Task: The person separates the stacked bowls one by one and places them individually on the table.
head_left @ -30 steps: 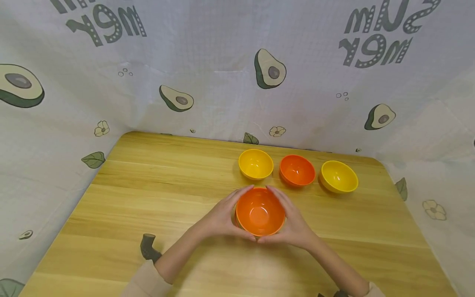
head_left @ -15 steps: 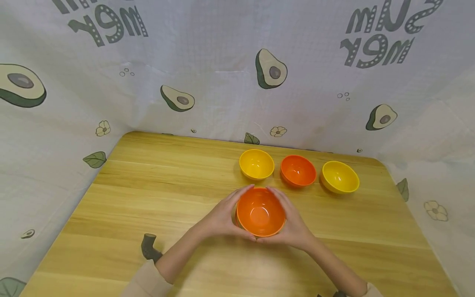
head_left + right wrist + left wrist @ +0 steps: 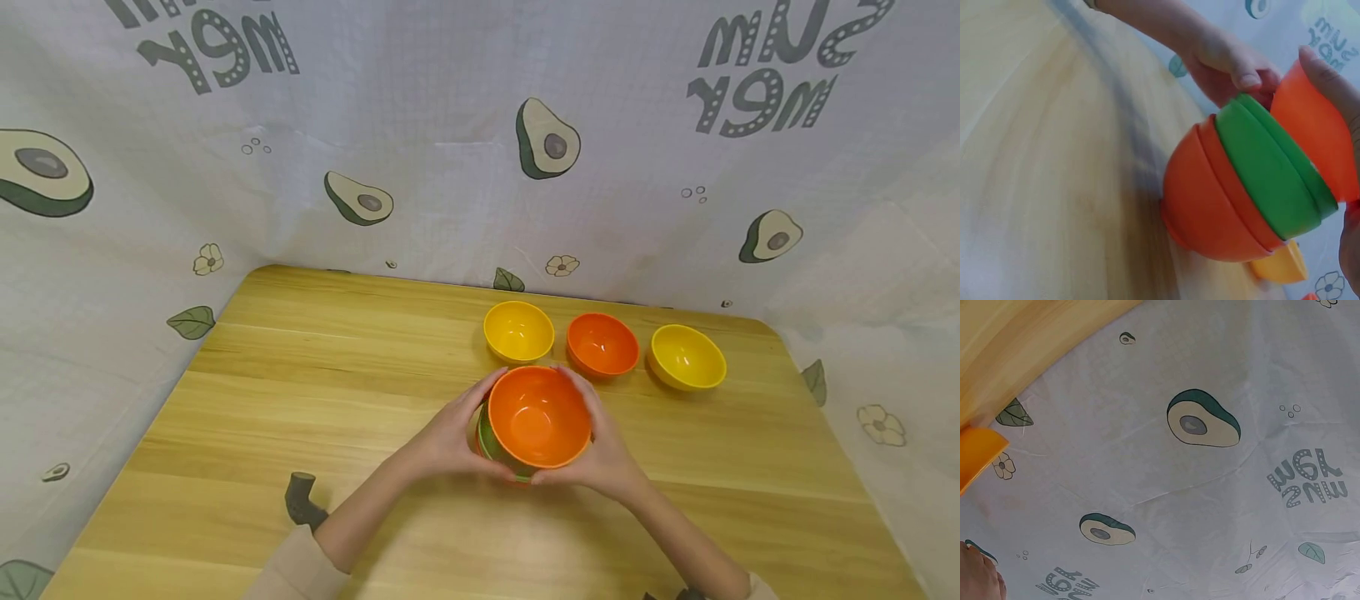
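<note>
Sleeves (image 3: 300, 567): showed pale beige at the bottom edge, left and right, right at the front of the action.
Dark curved piece (image 3: 302, 500): poked out just beside the left forearm, grey-black against the wood.
Left hand (image 3: 450, 439): and there, wrapped round the left side of the stack, fingers curved and holding the green bowl, thumb right on the rim; impossible to tell whether the far fingertips also touched the upper orange bowl.
Right hand (image 3: 607, 458): gripped the upper orange bowl, fingers curled around the right side, thumb along the near edge. Firm hold, that!
Upper orange bowl (image 3: 540, 417): hung between both hands, raised partly out of the green bowl and set off to the right, mouth up.
Green bowl (image 3: 1266, 169): peeped out as a crescent on the left in the head view; in the right wrist view, showed plainly beneath the upper orange bowl, nested in the lower one.
Lower orange bowl (image 3: 1216, 200): sat at the bottom of the stack, base down by the tabletop (image 3: 300, 400).
Right yellow bowl (image 3: 686, 357): stood mouth up, beyond the right hand.
Red-orange bowl (image 3: 602, 345): stood between the yellow pair, near both.
Left yellow bowl (image 3: 518, 332): stood just past the left fingertips, completing the row.
Cloth (image 3: 442, 83): draped behind everything, white, printed with avocados, leaves, flowers and mirrored lettering.
</note>
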`<state>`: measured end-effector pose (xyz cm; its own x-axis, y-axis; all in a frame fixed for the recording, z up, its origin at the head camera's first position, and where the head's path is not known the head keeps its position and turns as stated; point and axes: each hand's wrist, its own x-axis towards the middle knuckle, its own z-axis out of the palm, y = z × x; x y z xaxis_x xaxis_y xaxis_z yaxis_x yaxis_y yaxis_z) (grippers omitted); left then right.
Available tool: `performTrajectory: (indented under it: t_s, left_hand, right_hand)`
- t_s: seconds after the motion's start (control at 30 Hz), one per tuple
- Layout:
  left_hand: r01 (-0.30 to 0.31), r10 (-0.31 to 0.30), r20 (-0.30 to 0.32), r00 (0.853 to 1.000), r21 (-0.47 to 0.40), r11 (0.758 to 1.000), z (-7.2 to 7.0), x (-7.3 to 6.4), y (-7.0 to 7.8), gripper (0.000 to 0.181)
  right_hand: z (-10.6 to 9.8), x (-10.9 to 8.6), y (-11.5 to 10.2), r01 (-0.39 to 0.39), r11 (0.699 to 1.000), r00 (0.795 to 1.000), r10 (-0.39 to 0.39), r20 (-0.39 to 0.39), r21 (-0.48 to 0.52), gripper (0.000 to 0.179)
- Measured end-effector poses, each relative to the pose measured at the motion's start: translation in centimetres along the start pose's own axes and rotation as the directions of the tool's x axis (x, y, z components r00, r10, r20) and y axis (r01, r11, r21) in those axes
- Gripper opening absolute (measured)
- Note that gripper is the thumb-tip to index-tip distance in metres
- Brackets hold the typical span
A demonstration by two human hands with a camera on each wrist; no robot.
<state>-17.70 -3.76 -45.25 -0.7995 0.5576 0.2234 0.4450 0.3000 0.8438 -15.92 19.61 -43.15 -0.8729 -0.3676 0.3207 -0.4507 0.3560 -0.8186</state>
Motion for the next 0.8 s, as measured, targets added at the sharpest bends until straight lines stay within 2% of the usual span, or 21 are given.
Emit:
performTrajectory:
  t_s: [0.27,0.4,0.67,0.8]
  left_hand:
    - [0.023,-0.023,0.0,1.0,0.015,1.0,0.0,0.0,0.2,0.111]
    - [0.046,-0.046,0.005,0.999,0.026,0.999,0.1,0.1,0.4,0.112]
    - [0.06,-0.061,0.01,0.998,0.039,0.997,0.2,0.0,0.4,0.111]
    - [0.063,-0.064,0.01,0.998,0.042,0.997,0.2,-0.1,0.4,0.111]
  right_hand:
    - [-2.0,0.1,-0.4,0.009,0.994,0.997,-0.001,-0.072,0.108,0.125]
    - [-3.0,0.0,-0.1,0.022,0.996,0.99,-0.011,-0.14,0.081,0.126]
    - [-5.3,-1.1,1.4,0.051,0.998,0.962,-0.056,-0.267,-0.024,0.125]
    - [-6.8,-1.4,1.7,0.044,0.998,0.941,-0.024,-0.338,0.053,0.119]
